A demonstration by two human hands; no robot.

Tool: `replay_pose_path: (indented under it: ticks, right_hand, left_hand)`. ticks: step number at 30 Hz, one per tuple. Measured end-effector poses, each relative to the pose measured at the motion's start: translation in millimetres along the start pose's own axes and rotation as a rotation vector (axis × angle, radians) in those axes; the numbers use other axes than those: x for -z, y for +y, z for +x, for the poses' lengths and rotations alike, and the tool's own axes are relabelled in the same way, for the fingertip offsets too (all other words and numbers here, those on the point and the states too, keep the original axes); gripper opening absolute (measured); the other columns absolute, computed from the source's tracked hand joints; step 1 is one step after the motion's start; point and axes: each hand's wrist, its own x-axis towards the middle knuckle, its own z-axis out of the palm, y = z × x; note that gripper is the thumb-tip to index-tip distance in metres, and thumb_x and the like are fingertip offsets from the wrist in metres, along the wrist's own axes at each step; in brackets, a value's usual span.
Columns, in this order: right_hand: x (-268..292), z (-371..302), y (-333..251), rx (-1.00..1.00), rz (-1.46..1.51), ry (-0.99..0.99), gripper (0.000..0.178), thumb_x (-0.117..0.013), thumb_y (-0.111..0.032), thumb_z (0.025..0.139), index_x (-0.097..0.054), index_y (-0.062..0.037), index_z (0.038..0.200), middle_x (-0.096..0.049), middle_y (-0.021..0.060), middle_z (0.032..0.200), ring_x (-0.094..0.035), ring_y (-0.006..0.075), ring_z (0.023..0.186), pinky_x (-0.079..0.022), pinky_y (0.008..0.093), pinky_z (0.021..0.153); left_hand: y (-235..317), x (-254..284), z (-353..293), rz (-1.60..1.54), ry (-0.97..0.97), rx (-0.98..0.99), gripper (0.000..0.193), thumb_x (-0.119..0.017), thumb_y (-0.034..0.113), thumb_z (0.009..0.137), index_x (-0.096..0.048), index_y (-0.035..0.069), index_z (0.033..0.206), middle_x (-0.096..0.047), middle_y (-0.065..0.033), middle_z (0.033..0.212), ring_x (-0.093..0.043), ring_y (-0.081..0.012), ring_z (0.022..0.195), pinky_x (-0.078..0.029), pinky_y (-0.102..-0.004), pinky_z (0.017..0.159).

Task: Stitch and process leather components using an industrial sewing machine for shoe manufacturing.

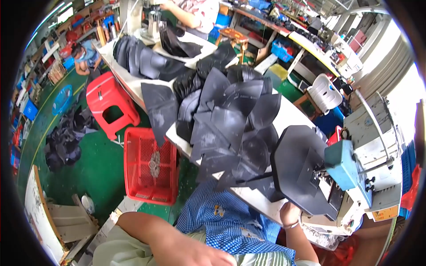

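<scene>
My left hand [195, 252] lies low in front of my body, over my clothing. Its fingers look stretched out, partly cut off by the lower edge, and I see nothing in them. My right hand [289, 214] is at the near edge of a black many-sided board [290, 155] beside the sewing machine [344, 166], which has a light-blue head. The board hides its fingers. A smaller black piece lies on the board near the machine's needle area. Left of it, a heap of black cut pieces [222, 128], some curved, covers much of the white table [290, 113].
A red plastic basket [128, 173] stands on the green floor to the left, beside a red stool [104, 95]. Dark scraps [66, 137] lie farther left. More black pieces [137, 57] are stacked at the table's far end, near another person's arm [184, 15].
</scene>
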Motion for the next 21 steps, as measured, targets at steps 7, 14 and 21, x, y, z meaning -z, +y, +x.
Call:
replay_pose_path:
  ticks: [7, 14, 21]
  right_hand:
    - [43, 20, -79, 0.328, 0.416, 0.168, 0.038, -0.056, 0.015, 0.075, -0.058, 0.0051, 0.111, -0.063, 0.0249, 0.118, -0.064, 0.0425, 0.108, -0.052, 0.0490, 0.093]
    - [61, 56, -102, 0.575, 0.509, 0.195, 0.039, -0.069, 0.005, 0.072, -0.067, 0.0024, 0.111, -0.069, 0.0167, 0.115, -0.069, 0.0308, 0.101, -0.058, 0.0366, 0.083]
    - [76, 189, -203, 0.507, 0.047, 0.287, 0.062, -0.059, -0.010, 0.081, -0.051, 0.0039, 0.141, -0.048, 0.0227, 0.150, -0.051, 0.0344, 0.135, -0.053, 0.0352, 0.088]
  left_hand:
    - [-129, 170, -56, 1.369, 1.180, 0.565, 0.056, -0.085, 0.014, 0.075, -0.057, 0.003, 0.123, -0.062, -0.0144, 0.113, -0.064, -0.0294, 0.098, -0.053, -0.0392, 0.085]
    - [-158, 202, -89, 1.592, 0.760, 0.736, 0.016, -0.073, 0.007, 0.083, -0.059, 0.005, 0.091, -0.061, -0.0115, 0.090, -0.064, -0.0345, 0.086, -0.052, -0.0432, 0.074]
    - [-162, 161, -100, 1.441, 0.390, 0.700, 0.025, -0.061, 0.022, 0.089, -0.062, 0.003, 0.106, -0.071, -0.0155, 0.101, -0.069, -0.0347, 0.097, -0.055, -0.0435, 0.085]
